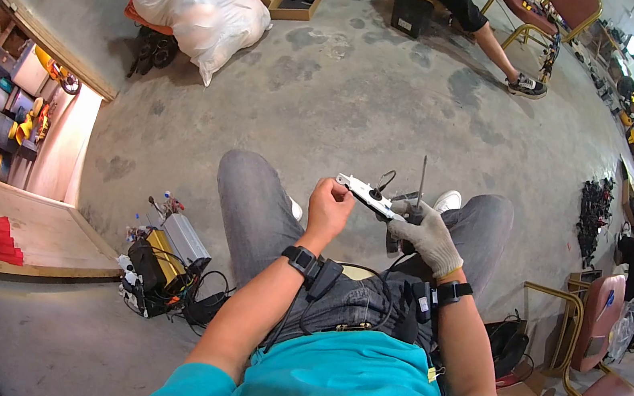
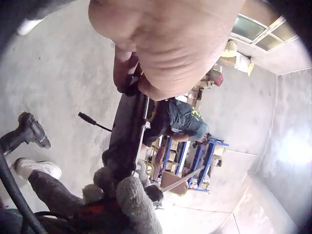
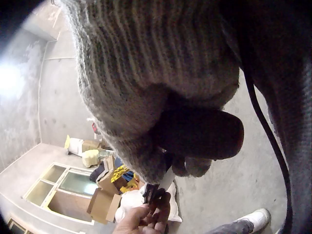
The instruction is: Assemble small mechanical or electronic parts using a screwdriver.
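My bare left hand (image 1: 328, 214) pinches the upper left end of a long, narrow white device (image 1: 366, 195) with a dark underside. Out of its side comes a short black cable (image 1: 388, 180), which ends in a plug-like tip in the left wrist view. My right hand (image 1: 434, 243), in a knitted glove, is at the device's other end and grips a screwdriver (image 1: 421, 182) with its shaft pointing up and away. The screwdriver's dark handle (image 3: 200, 134) fills the gloved palm in the right wrist view. Both hands are above my lap, between the knees.
A cordless drill (image 2: 29, 132) is below the hands. Tools and cables (image 1: 171, 254) lie on the floor at left, beside a wooden bench (image 1: 43, 241). White bags (image 1: 197, 15) and open cartons (image 1: 295, 5) are ahead. A chair (image 1: 596, 343) stands at right; another person's leg (image 1: 499, 57) shows at the top.
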Demonstrator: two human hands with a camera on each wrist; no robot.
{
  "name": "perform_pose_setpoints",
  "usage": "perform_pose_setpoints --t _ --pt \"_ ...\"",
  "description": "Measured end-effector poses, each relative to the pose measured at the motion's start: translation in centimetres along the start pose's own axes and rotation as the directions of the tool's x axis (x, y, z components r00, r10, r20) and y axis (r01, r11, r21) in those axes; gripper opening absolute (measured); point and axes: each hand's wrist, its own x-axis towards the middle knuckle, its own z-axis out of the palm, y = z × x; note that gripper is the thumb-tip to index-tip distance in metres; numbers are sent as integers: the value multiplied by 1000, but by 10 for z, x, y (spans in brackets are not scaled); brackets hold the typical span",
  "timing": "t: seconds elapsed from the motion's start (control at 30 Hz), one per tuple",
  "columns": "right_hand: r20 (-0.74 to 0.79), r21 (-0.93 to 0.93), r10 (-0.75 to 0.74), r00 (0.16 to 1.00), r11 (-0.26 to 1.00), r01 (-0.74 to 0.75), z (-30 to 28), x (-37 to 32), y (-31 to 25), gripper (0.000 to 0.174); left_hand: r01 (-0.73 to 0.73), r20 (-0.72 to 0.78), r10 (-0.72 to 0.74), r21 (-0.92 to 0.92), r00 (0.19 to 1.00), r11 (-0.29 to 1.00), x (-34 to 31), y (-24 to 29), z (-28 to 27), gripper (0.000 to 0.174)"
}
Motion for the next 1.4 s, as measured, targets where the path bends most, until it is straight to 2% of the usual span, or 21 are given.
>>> perform_pose_setpoints --t 0.17,0.23,0.33,0.43,0.5,0.73,0.8,0.83,0.9,1.03,1.1,1.2,1.4 --pt "10 11 1 1000 1000 -2 -1 1 0 33 -49 4 48 63 999 997 -1 9 -3 13" --pt "33 -11 88 996 996 -88 -4 0 -2 42 -59 7 59 62 998 996 -1 9 -3 13" --pt "43 -7 90 995 996 -90 -4 1 -2 42 -64 -7 64 43 998 997 0 4 -2 13" --pt "50 -6 88 995 996 -88 -4 1 -1 41 -47 -15 47 22 999 999 2 -8 1 12" --pt "57 4 89 994 996 -89 -5 2 1 40 88 19 -86 -130 996 988 2 -10 2 11" --pt "30 8 76 997 997 -76 -3 -1 -4 37 57 54 -53 -78 997 995 2 -6 -3 11" --pt "10 -3 37 999 999 -37 -2 1 2 38 267 177 -240 -151 955 952 2 7 -9 9" --pt "-9 -15 -2 1000 1000 2 -1 2 4 39 267 177 -240 -151 955 952 2 4 -7 9" --pt "-2 -25 30 1000 999 -30 -1 -2 -4 38 290 156 -245 -436 957 852 4 -8 -1 8" --pt "-2 -56 57 998 997 -57 -2 -3 -5 39 373 211 -308 -500 928 781 4 -16 -1 8" --pt "-9 -51 53 999 997 -54 -2 -4 -6 39 493 320 -380 -643 868 586 2 -5 -5 8" --pt "-12 -42 53 999 998 -54 -3 -2 -4 40 545 375 -397 -619 838 566 5 -9 -9 7" --pt "-6 -34 35 999 999 -35 -4 0 2 40 502 351 -360 -597 865 626 5 -6 -10 9"
